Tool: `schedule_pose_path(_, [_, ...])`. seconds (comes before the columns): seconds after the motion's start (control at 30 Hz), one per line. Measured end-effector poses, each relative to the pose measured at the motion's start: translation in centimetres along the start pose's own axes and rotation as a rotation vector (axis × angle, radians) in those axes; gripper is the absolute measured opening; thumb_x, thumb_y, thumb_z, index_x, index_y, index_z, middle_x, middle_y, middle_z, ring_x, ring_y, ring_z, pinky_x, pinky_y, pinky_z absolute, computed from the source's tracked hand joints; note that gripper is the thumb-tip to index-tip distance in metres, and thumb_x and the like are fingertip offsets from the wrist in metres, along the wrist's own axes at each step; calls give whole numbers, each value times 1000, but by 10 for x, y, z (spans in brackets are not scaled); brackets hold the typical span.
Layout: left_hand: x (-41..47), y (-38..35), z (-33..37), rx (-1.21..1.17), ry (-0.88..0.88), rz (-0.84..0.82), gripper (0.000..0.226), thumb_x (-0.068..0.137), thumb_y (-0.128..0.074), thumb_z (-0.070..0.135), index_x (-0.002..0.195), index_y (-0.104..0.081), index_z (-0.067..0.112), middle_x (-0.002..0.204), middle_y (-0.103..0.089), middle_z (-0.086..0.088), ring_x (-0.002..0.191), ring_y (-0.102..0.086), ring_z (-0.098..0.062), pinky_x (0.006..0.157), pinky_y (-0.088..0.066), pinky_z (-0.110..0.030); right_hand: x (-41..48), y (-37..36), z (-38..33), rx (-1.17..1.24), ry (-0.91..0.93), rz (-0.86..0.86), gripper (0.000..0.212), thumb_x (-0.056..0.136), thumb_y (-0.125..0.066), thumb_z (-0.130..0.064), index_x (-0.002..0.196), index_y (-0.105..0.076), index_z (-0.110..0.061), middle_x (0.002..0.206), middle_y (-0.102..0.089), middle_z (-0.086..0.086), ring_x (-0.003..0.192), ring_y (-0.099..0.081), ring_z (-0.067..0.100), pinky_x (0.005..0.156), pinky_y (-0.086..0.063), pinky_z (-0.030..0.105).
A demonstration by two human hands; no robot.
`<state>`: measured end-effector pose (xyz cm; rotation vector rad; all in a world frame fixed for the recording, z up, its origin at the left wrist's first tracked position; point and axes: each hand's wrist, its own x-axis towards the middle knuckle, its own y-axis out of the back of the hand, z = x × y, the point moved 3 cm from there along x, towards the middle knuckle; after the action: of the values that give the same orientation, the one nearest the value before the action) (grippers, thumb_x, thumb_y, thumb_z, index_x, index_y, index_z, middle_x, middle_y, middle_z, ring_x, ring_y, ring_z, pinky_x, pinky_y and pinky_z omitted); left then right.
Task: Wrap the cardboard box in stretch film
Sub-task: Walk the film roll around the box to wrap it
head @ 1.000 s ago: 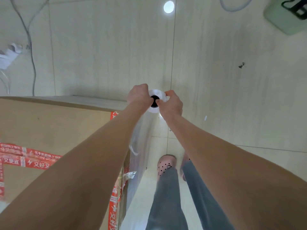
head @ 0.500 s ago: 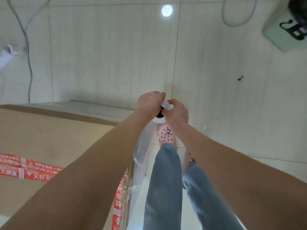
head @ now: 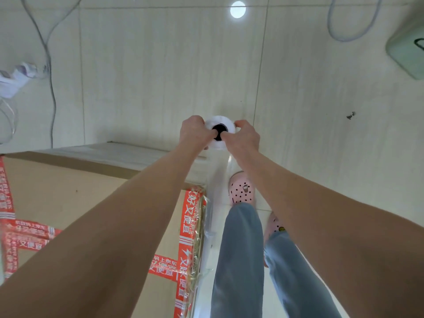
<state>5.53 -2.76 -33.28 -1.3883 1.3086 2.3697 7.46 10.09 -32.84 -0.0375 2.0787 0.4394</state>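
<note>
A large brown cardboard box (head: 68,193) with red printed tape fills the lower left. A white roll of stretch film (head: 220,121) stands upright beyond the box's right corner, seen from its top end with the dark core showing. My left hand (head: 195,131) grips the roll's left side and my right hand (head: 244,136) grips its right side, thumbs at the core. Clear film (head: 215,187) runs from the roll down along the box's right face, where it lies crinkled over the red tape.
My legs in blue jeans and pink clogs (head: 242,190) stand on the pale tiled floor right of the box. A white power strip with grey cables (head: 18,74) lies at far left. A green object (head: 406,53) sits at the top right.
The view has swung, so more of the box's right edge and red tape shows. Both hands keep hold of the roll, which now sits further out past the box corner. My feet have stepped.
</note>
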Motion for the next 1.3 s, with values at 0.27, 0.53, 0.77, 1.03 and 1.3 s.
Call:
schedule_pose_path(0.27, [5,11,-8,-1,-28,8,26,80,-63,28,90,-47,10,91,-64,-8,68,-68,-27,62,-55,-34,6,-10,-19,-147,96,9,47,84,-62,-19,130,-53,-21,122,-60,0,97,-59,19,80,-46,25])
schedule_pose_path(0.53, [13,23,15,432,-460,115,29,87,-54,16,116,-53,14,106,-56,-5,90,-58,-28,65,-43,-33,12,-15,-35,-217,123,28,34,85,-58,-15,118,-53,-20,110,-62,-5,85,-56,16,65,-37,23])
schedule_pose_path(0.77, [25,36,25,345,-337,106,28,85,-58,23,111,-55,16,89,-56,-4,86,-57,-27,62,-36,-31,18,-11,-41,-133,40,14,42,85,-61,-19,125,-48,-21,114,-58,3,85,-58,20,70,-45,29])
schedule_pose_path(1.03, [38,53,0,-44,-7,120,16,77,-63,24,80,-55,11,82,-61,-5,75,-65,-29,63,-51,-38,26,-33,-76,-238,191,12,42,86,-56,-15,126,-52,-25,119,-59,-3,100,-59,18,76,-43,25])
schedule_pose_path(1.3, [46,67,-25,-359,164,-4,24,79,-66,24,88,-55,5,80,-66,-9,60,-66,-21,65,-59,-34,27,-58,-96,-147,62,-16,30,86,-60,-16,113,-52,-22,91,-51,-5,77,-55,17,53,-38,22])
